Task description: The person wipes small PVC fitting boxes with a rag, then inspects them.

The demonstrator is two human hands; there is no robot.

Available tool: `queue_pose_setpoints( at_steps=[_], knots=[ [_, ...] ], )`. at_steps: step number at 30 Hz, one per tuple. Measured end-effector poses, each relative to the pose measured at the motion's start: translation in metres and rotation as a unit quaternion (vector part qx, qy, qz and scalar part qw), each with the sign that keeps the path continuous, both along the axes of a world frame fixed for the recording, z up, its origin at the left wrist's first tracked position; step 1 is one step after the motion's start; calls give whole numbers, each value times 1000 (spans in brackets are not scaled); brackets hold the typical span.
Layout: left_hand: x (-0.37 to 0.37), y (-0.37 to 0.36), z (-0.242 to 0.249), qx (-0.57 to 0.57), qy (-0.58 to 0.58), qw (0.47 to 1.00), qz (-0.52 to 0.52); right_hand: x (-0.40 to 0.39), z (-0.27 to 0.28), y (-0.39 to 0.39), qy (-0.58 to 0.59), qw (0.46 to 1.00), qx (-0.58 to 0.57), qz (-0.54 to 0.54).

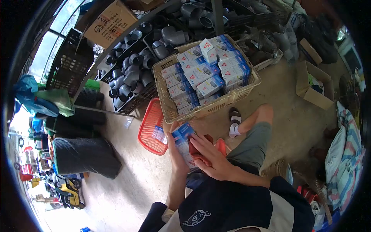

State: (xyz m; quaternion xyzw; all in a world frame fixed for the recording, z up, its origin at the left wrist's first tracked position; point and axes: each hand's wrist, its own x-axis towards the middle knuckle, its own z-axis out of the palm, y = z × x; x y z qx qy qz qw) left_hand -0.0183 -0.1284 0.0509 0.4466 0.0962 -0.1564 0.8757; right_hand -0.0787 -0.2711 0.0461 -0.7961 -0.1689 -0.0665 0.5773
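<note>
A blue-and-white carton stands tilted in front of my body, and my left hand is wrapped round its left side. My right hand presses a dark red cloth against the carton's right side, and the cloth hides part of the print. Just beyond my hands is a beige plastic crate, packed with similar small white-and-blue boxes. Left of the carton, a red plastic basket sits on the floor with a small box inside.
Grey pipe elbows fill dark crates behind the beige crate. A rolled black mesh lies to the left. An open cardboard box stands on the right, near a striped sack. A metal post rises at the back.
</note>
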Motion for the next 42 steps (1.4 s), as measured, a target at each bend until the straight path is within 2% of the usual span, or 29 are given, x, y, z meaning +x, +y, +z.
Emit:
queue_pose_setpoints(
  at_steps=[2,5,8,9,10,12,13,14,17,19,20,21,24,25,29,32,33,36,37,40,42],
  knots=[
    [-9,-1,-3,25,23,999,-5,5,9,-6,-22,999,-46,13],
    [-29,-21,12,35,50,997,-41,33,21,-12,-61,998,-24,-9],
    [-41,-18,11,37,84,992,-82,46,22,-12,-40,998,7,-57],
    [-38,-15,6,45,69,995,-52,41,19,-6,-68,996,7,-49],
    [-31,-17,4,23,13,1000,2,32,18,-3,-71,997,2,-8],
    [-16,4,7,-103,32,994,-26,13,15,-3,-73,994,-8,75],
    [-5,24,-24,-116,70,991,0,6,16,-6,-63,991,-28,112],
    [0,29,-17,-123,67,990,-18,6,10,-11,-61,989,-29,128],
    [-14,8,-4,-76,64,995,-11,15,-5,-25,-24,988,-10,152],
    [-25,-5,6,-58,46,997,-31,30,1,-22,-31,996,16,85],
    [-32,-5,1,-24,69,995,-71,37,5,-18,-36,998,30,51],
    [-37,-8,0,1,79,994,-70,41,11,-15,-21,999,34,29],
    [-36,-5,-3,37,38,998,-18,31,16,-2,-60,997,24,41],
    [-34,-2,-6,43,14,999,7,23,21,1,-48,994,20,93],
    [-13,24,-26,-97,1,995,6,5,12,-7,-50,992,-3,120],
    [-24,-3,-3,-20,-70,997,10,19,-2,-8,5,995,96,22],
    [-32,-1,-3,-2,-72,997,-41,20,-4,-4,9,991,128,-36],
    [-39,-4,-14,106,-166,974,-116,30,5,1,105,929,348,-72],
    [-32,1,-25,162,-220,954,-123,33,10,-3,118,924,358,-64],
    [-34,2,-13,137,-46,981,-132,37,12,-7,146,937,308,-76],
    [-37,5,-18,85,-6,990,-110,38,6,-9,136,950,272,-72]
  ],
)
